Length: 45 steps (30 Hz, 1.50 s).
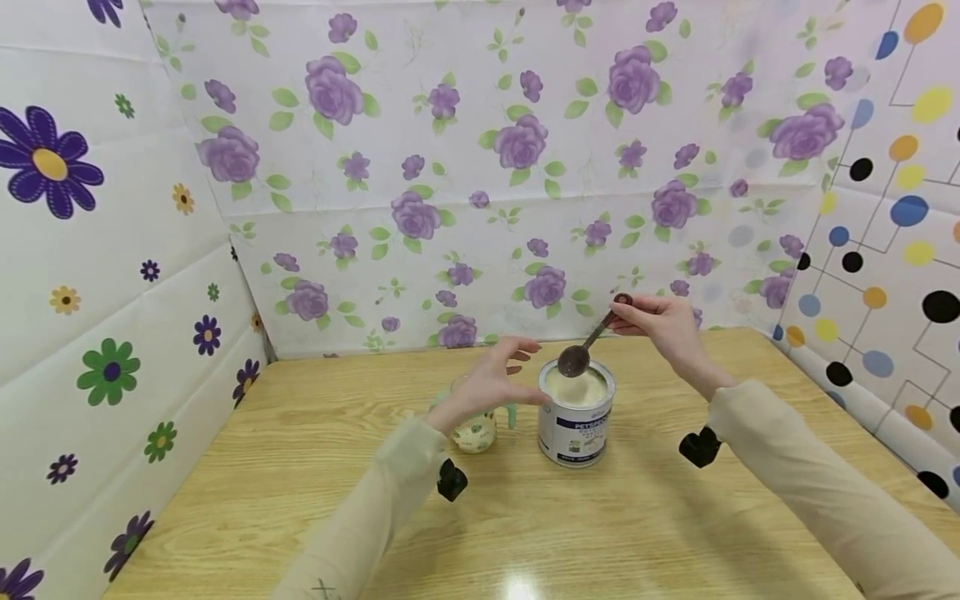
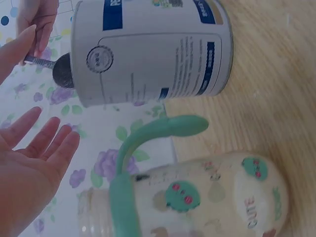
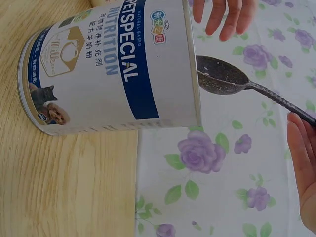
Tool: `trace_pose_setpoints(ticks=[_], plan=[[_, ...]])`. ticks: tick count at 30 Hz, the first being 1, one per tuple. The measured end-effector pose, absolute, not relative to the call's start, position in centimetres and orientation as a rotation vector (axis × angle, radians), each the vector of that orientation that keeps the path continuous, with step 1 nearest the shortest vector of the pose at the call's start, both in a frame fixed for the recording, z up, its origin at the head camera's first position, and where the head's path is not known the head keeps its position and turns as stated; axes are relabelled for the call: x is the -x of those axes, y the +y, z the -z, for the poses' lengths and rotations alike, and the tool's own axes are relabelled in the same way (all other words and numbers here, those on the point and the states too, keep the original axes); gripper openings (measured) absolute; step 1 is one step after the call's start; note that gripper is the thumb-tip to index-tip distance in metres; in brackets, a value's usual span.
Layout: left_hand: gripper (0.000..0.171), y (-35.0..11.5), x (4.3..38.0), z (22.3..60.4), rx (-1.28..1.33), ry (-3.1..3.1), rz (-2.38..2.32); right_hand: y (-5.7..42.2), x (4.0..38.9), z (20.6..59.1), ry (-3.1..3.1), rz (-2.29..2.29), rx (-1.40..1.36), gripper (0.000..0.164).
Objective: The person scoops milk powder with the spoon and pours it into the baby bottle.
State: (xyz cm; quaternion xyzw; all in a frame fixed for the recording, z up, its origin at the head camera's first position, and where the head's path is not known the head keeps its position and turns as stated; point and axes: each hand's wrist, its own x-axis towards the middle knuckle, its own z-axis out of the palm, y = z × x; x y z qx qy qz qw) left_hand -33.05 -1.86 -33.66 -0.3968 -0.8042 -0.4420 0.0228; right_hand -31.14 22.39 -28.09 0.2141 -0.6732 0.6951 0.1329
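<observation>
My right hand (image 1: 662,327) pinches the handle of a dark brown spoon (image 1: 573,361), its bowl tilted over the mouth of a white milk powder can (image 1: 576,432). Pale powder (image 1: 576,387) fills the can near the rim. In the right wrist view the spoon (image 3: 222,75) carries only a few specks. My left hand (image 1: 498,385) is held with thumb and fingers spread beside the can's rim, nothing between them. Behind and below that hand stands a clear bottle (image 1: 474,433) with green handles; in the left wrist view its printed side (image 2: 207,197) shows cream contents.
The can and bottle stand on a wooden table (image 1: 300,467). Flowered sheeting (image 1: 420,275) hangs along the table's back edge, with more patterned sheets at the left and right sides. A small black camera (image 1: 701,447) is at my right wrist.
</observation>
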Motion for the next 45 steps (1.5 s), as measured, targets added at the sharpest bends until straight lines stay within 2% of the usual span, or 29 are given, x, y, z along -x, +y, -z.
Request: trace_pose_setpoints(ticks=[12, 26, 35, 45], plan=[[0.079, -0.3, 35.2, 37.8, 1.102, -2.522, 1.319, 22.2, 30.6, 27.5, -2.160, -1.814, -0.652, 0.022], [0.076, 0.2, 30.0, 33.7, 0.989, -2.626, 1.524, 21.6, 30.0, 26.7, -2.304, -1.637, -0.692, 0.018], [0.080, 0.9, 32.0, 35.5, 1.039, -2.603, 1.578, 21.3, 29.8, 26.4, -2.305, -1.562, -0.778, 0.014], [0.072, 1.2, 31.2, 34.7, 1.073, -2.604, 1.580, 22.0, 31.2, 27.6, -2.367, -1.421, -0.847, 0.015]])
